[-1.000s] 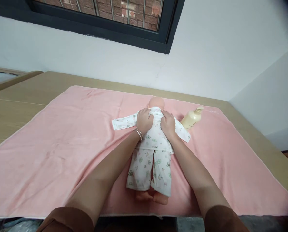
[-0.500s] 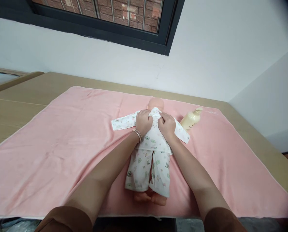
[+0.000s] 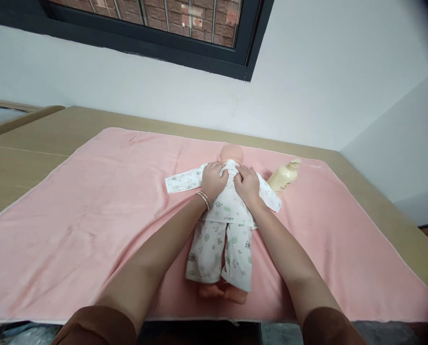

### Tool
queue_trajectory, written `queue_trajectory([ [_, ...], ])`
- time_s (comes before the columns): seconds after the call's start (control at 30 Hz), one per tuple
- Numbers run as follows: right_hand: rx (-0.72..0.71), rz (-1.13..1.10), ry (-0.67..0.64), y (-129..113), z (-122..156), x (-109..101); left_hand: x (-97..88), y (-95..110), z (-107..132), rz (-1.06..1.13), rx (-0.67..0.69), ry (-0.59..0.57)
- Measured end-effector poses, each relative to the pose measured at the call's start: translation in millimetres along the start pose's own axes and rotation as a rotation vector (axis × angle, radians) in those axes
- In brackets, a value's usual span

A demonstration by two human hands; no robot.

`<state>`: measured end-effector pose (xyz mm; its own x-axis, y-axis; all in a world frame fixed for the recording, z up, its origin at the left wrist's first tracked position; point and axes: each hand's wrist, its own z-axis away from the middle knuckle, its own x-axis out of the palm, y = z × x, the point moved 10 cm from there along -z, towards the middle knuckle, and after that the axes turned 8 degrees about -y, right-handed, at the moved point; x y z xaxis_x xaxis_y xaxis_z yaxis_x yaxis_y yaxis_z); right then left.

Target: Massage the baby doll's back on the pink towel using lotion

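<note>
A baby doll (image 3: 228,203) lies stretched out on a pink blanket, its bald head (image 3: 231,153) at the far end and bare feet near the front edge. It wears a white printed top and matching trousers (image 3: 206,251). My left hand (image 3: 214,182) curls over the doll's shoulder on the left, thumb towards the middle. On the other shoulder, my right hand (image 3: 247,184) is curled the same way. Between my hands the cloth is bunched near the neck. Both sleeves spread outwards. Fingertips are partly hidden.
A pale yellow pump bottle (image 3: 283,176) lies tilted on the blanket beside the right sleeve. The pink blanket (image 3: 91,211) covers much of the wooden table (image 3: 30,163). Behind stand a white wall and a dark-framed window (image 3: 206,50).
Both hands stay on the doll's shoulders. My right thumb and fingers have shifted slightly on the cloth. The doll and bottle keep their places.
</note>
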<state>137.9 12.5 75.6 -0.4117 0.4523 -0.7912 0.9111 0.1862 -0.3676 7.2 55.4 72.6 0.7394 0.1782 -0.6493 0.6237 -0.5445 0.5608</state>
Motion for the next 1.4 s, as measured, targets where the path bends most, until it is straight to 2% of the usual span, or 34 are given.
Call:
queue_trajectory([
  [0.1, 0.067, 0.030, 0.063, -1, 6, -8, -3.0, 1, 2, -0.032, -0.010, 0.030],
  [0.2, 0.143, 0.033, 0.031, 4, 5, -7, 1.5, -4, 0, -0.030, -0.041, 0.004],
  [0.37, 0.066, -0.001, -0.107, 7, -4, 10, 15.7, -5, -5, -0.076, -0.011, -0.113],
  [0.43, 0.021, 0.001, -0.123, 6, -5, 14, 17.2, -2, -6, -0.103, 0.021, -0.132],
  [0.57, -0.016, 0.037, -0.035, 1, -2, 5, 11.3, 5, -4, -0.077, 0.064, -0.096],
  [0.67, 0.038, 0.083, 0.036, 1, 3, -3, 4.4, 7, -1, -0.103, 0.048, -0.042],
  [0.8, 0.127, 0.100, 0.053, 5, 6, -7, 1.0, 7, 1, -0.134, 0.024, -0.011],
  [0.93, 0.180, 0.067, 0.025, 9, 6, -7, 1.9, 5, 1, -0.118, -0.002, -0.021],
  [1.1, 0.093, -0.024, -0.036, 3, -1, -1, 1.4, -2, 1, -0.167, -0.120, -0.040],
  [1.4, 0.130, -0.029, -0.145, 10, -4, 11, 4.7, -2, 0, -0.194, -0.133, -0.090],
])
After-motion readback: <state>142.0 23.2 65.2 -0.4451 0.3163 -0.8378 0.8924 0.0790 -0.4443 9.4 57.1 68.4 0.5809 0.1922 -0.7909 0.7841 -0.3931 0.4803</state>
